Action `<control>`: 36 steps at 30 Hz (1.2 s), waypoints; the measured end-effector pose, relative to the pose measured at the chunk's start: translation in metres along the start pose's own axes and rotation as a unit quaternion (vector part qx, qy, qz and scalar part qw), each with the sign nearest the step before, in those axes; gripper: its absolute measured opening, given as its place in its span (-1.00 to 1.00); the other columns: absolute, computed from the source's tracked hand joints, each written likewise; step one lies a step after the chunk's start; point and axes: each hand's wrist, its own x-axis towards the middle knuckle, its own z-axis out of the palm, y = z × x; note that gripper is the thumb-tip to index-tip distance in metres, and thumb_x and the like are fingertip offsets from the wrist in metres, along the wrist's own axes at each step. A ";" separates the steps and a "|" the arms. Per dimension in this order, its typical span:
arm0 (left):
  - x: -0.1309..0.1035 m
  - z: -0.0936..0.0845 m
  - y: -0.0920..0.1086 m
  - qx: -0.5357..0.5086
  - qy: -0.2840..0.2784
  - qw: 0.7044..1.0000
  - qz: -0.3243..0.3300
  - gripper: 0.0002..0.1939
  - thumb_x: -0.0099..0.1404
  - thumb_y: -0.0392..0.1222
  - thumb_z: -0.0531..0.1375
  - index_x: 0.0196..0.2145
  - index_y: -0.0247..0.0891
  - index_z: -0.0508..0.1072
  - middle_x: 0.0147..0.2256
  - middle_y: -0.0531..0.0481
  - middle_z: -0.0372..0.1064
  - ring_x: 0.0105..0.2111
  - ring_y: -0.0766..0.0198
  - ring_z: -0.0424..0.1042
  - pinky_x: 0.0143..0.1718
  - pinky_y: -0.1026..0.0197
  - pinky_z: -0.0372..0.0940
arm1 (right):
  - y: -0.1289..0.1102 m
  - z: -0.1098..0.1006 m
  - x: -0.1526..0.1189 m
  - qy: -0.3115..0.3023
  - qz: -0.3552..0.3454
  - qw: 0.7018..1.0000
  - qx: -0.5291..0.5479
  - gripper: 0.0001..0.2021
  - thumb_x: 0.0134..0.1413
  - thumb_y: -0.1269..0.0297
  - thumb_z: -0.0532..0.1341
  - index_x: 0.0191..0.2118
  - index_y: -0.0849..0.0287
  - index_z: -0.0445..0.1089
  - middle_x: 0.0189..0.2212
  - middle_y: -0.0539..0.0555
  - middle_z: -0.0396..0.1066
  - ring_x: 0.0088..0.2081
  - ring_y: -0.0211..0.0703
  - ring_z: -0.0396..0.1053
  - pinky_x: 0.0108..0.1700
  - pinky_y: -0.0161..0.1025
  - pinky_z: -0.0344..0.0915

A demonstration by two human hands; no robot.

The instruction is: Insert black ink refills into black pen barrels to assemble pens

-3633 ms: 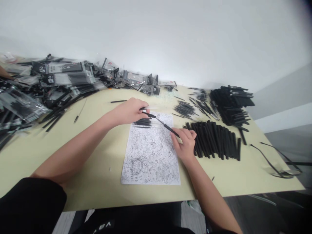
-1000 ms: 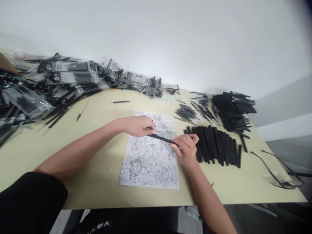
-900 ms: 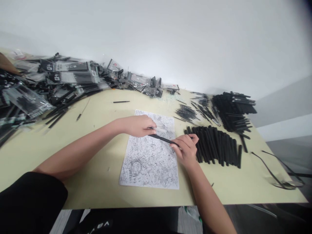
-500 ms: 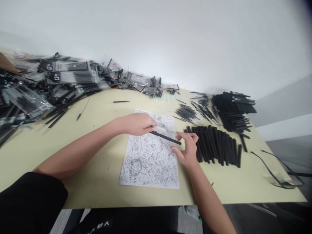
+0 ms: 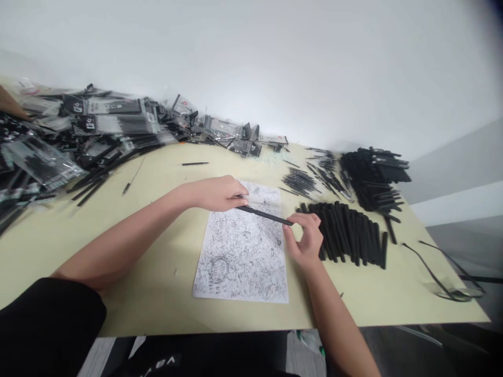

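Note:
My left hand [image 5: 223, 193] is closed on the left end of a slim black pen [image 5: 267, 215], and a pale, see-through thin item shows beside it. The fingertips of my right hand [image 5: 305, 236] pinch the pen's right end. The pen slants down to the right above a white sheet [image 5: 243, 262] covered in scribbles. Just right of my right hand lies a row of thick black pen barrels or caps [image 5: 349, 233]. Behind them is a pile of thin dark pen tips or refills [image 5: 301, 181].
Packaged pens and loose black pens heap up along the back left [image 5: 118, 123]. A single thin black piece [image 5: 195, 164] lies behind the sheet. A dark stack [image 5: 373, 175] stands at the back right, and glasses [image 5: 451, 293] rest at the right edge.
My right hand's fingers have closed on the pen's right end; before, they were apart beside it. My left hand has moved slightly up and left with the pen.

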 end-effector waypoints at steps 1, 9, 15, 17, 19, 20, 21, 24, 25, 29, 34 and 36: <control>0.000 0.000 0.000 0.000 -0.001 1.000 0.000 -0.66 0.41 -0.16 0.02 -0.53 -0.25 0.23 -0.59 0.06 0.23 -0.59 0.36 0.19 -0.47 0.23 0.05 | 0.001 0.000 0.000 0.002 -0.001 1.000 -0.001 -0.82 0.14 0.41 0.24 -0.14 0.07 0.33 -0.34 -0.01 0.48 -0.34 -0.14 0.45 -0.13 -0.09 0.19; 0.000 0.000 0.000 0.022 0.004 1.000 0.001 -0.66 0.41 -0.16 0.01 -0.53 -0.25 0.23 -0.58 0.04 0.25 -0.58 0.36 0.20 -0.47 0.21 0.04 | 0.008 -0.001 -0.005 -0.035 -0.001 0.999 -0.027 -0.90 0.24 0.38 0.17 -0.32 0.09 0.38 -0.45 -0.03 0.47 -0.39 -0.18 0.40 -0.10 -0.07 0.12; 0.000 0.000 0.000 0.021 0.000 1.000 -0.010 -0.66 0.41 -0.17 0.01 -0.54 -0.25 0.24 -0.58 0.04 0.27 -0.58 0.35 0.19 -0.47 0.21 0.03 | 0.004 0.000 -0.003 -0.035 0.026 0.999 -0.019 -0.84 0.18 0.28 0.23 -0.11 0.07 0.35 -0.39 -0.02 0.47 -0.39 -0.16 0.39 -0.11 -0.07 0.15; 0.000 0.000 0.000 0.020 0.001 1.000 -0.013 -0.66 0.42 -0.16 0.01 -0.54 -0.25 0.25 -0.58 0.04 0.27 -0.58 0.35 0.19 -0.47 0.21 0.03 | 0.004 0.000 -0.004 -0.037 0.018 0.999 -0.021 -0.89 0.18 0.34 0.21 -0.16 0.07 0.35 -0.39 -0.03 0.47 -0.40 -0.18 0.38 -0.11 -0.08 0.15; 0.000 0.000 0.000 0.023 0.001 1.000 -0.015 -0.66 0.41 -0.16 0.01 -0.54 -0.25 0.24 -0.58 0.04 0.26 -0.58 0.35 0.19 -0.47 0.21 0.03 | 0.006 0.001 -0.005 -0.047 0.018 0.998 -0.028 -0.95 0.21 0.36 0.18 -0.23 0.07 0.35 -0.42 -0.04 0.47 -0.40 -0.18 0.37 -0.10 -0.07 0.14; 0.000 0.001 0.000 0.025 0.000 1.000 -0.015 -0.65 0.41 -0.16 0.01 -0.54 -0.25 0.23 -0.58 0.03 0.26 -0.58 0.35 0.19 -0.47 0.21 0.03 | 0.007 0.001 -0.006 -0.054 0.021 0.998 -0.030 -0.95 0.23 0.37 0.17 -0.27 0.08 0.35 -0.43 -0.05 0.46 -0.40 -0.19 0.37 -0.09 -0.06 0.13; 0.000 0.001 0.000 0.029 -0.002 0.999 -0.017 -0.65 0.41 -0.16 0.01 -0.54 -0.25 0.22 -0.57 0.03 0.26 -0.58 0.35 0.19 -0.47 0.21 0.03 | 0.008 0.001 -0.006 -0.060 0.022 0.998 -0.029 -0.92 0.24 0.37 0.15 -0.30 0.08 0.34 -0.45 -0.06 0.44 -0.41 -0.20 0.35 -0.08 -0.06 0.11; 0.000 0.001 0.001 0.036 -0.009 0.999 -0.021 -0.66 0.41 -0.17 0.01 -0.53 -0.25 0.22 -0.56 0.03 0.27 -0.56 0.34 0.20 -0.46 0.21 0.03 | 0.009 0.000 -0.007 -0.065 0.027 0.997 -0.019 -0.94 0.25 0.33 0.15 -0.28 0.09 0.34 -0.46 -0.06 0.42 -0.42 -0.20 0.33 -0.08 -0.06 0.11; 0.000 0.001 0.001 0.037 -0.010 0.999 -0.022 -0.67 0.41 -0.17 0.01 -0.53 -0.25 0.22 -0.56 0.03 0.28 -0.56 0.34 0.20 -0.46 0.21 0.03 | 0.009 0.000 -0.007 -0.063 0.031 0.997 -0.017 -0.98 0.24 0.31 0.17 -0.24 0.09 0.34 -0.45 -0.06 0.42 -0.41 -0.19 0.33 -0.09 -0.06 0.12; 0.000 0.000 0.001 0.045 -0.014 0.998 -0.029 -0.67 0.42 -0.18 0.00 -0.52 -0.25 0.23 -0.55 0.03 0.28 -0.56 0.34 0.21 -0.45 0.21 0.03 | 0.007 0.000 -0.007 -0.057 0.033 0.997 -0.025 -0.94 0.21 0.31 0.22 -0.19 0.07 0.35 -0.44 -0.06 0.41 -0.38 -0.18 0.32 -0.09 -0.07 0.15; 0.000 0.000 0.003 0.059 -0.014 0.998 -0.031 -0.67 0.42 -0.19 0.00 -0.52 -0.26 0.27 -0.53 0.00 0.32 -0.54 0.33 0.23 -0.45 0.20 0.02 | 0.010 0.002 -0.008 -0.067 0.043 0.996 -0.043 -0.96 0.27 0.28 0.18 -0.25 0.06 0.35 -0.46 -0.05 0.41 -0.36 -0.14 0.31 -0.12 -0.08 0.14; 0.000 0.001 0.003 0.064 -0.015 0.997 -0.028 -0.66 0.42 -0.18 0.00 -0.51 -0.26 0.30 -0.53 -0.01 0.33 -0.54 0.33 0.23 -0.46 0.20 0.02 | 0.011 0.001 -0.008 -0.067 0.035 0.996 -0.046 -0.93 0.29 0.28 0.15 -0.26 0.06 0.35 -0.46 -0.04 0.42 -0.36 -0.13 0.30 -0.13 -0.07 0.14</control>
